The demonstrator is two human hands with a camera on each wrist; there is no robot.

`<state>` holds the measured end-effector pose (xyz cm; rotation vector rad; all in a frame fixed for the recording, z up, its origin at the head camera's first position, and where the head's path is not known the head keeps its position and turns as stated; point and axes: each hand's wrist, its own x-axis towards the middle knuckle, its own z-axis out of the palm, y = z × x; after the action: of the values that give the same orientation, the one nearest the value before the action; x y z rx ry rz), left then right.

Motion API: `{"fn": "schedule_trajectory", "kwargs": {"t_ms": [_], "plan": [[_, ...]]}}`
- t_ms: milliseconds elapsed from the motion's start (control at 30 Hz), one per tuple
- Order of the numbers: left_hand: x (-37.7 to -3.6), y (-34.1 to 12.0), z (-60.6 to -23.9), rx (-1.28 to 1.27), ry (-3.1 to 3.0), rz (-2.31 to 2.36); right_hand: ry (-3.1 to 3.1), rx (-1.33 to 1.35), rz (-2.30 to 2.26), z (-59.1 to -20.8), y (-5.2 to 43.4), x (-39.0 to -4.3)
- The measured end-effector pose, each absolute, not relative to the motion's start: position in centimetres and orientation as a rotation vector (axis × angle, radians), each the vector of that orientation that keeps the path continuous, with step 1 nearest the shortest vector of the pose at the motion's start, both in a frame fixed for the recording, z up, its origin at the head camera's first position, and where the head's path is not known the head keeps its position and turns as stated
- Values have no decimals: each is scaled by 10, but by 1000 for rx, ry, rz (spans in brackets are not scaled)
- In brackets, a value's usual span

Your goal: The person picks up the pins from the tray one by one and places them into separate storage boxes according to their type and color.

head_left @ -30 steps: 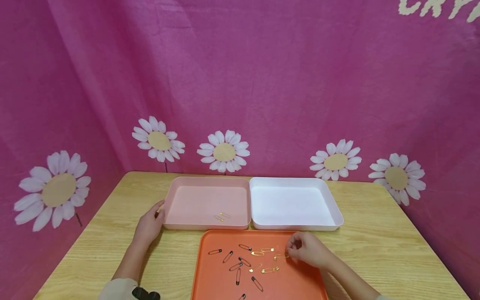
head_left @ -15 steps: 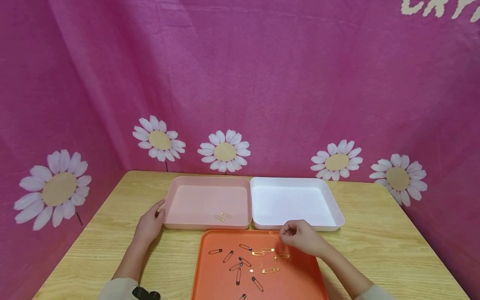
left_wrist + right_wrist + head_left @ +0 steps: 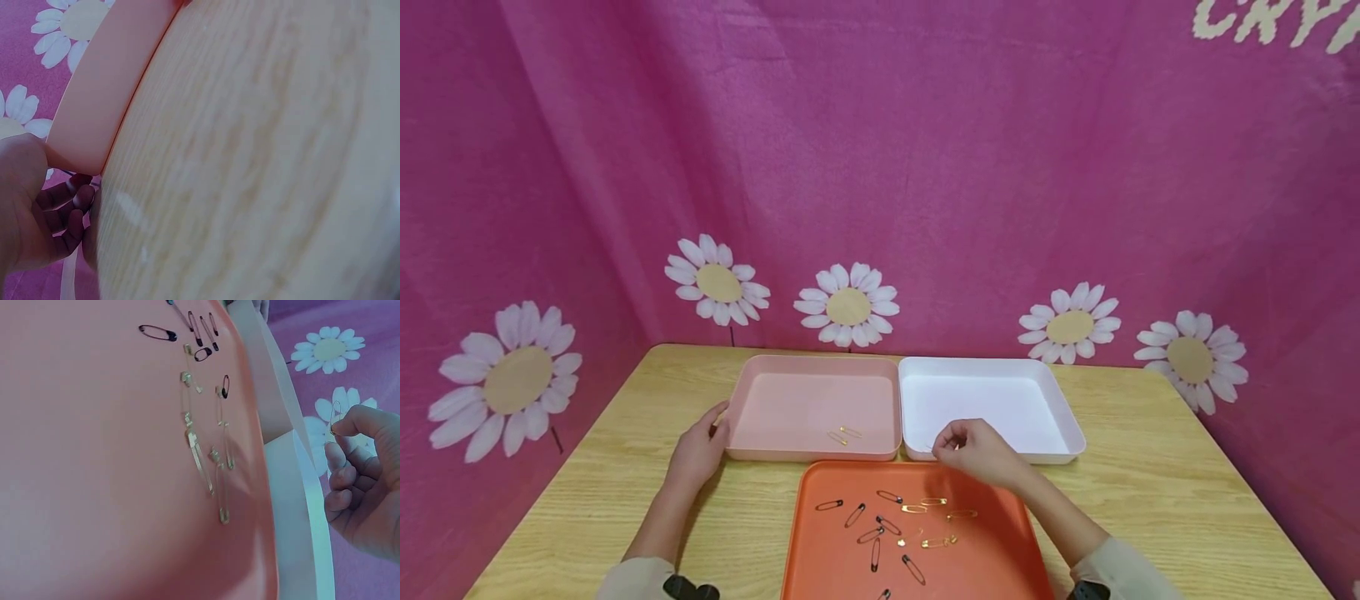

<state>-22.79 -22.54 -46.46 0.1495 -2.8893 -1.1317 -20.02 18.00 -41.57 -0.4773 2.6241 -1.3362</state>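
Pinched between the thumb and index finger of my right hand (image 3: 981, 454) is a gold safety pin (image 3: 335, 419). This hand hovers over the front edge of the white tray (image 3: 1067, 417). My left hand (image 3: 698, 450) rests against the outer left side of the pink tray (image 3: 790, 400), its fingers loosely bent, as the left wrist view shows. Two gold safety pins (image 3: 837, 437) lie inside the pink tray. On the orange tray (image 3: 827, 575) are several black safety pins (image 3: 913, 569) at the left and several gold safety pins (image 3: 225, 494) at the right.
The pink and white trays stand side by side at the back of the wooden table (image 3: 1180, 500), with the orange tray in front of them. A magenta cloth (image 3: 880, 167) printed with daisies hangs behind and to the left.
My right hand has lifted a gold safety pin off the orange tray and moved up and left to the white tray's front edge. The left hand has stayed put.
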Motion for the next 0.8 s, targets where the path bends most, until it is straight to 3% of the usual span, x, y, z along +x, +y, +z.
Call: {"fn": "schedule_trajectory", "kwargs": {"t_ms": [800], "plan": [[-231, -226, -467, 182, -2898, -1144, 2574, -530, -1431, -415, 137, -228]]}}
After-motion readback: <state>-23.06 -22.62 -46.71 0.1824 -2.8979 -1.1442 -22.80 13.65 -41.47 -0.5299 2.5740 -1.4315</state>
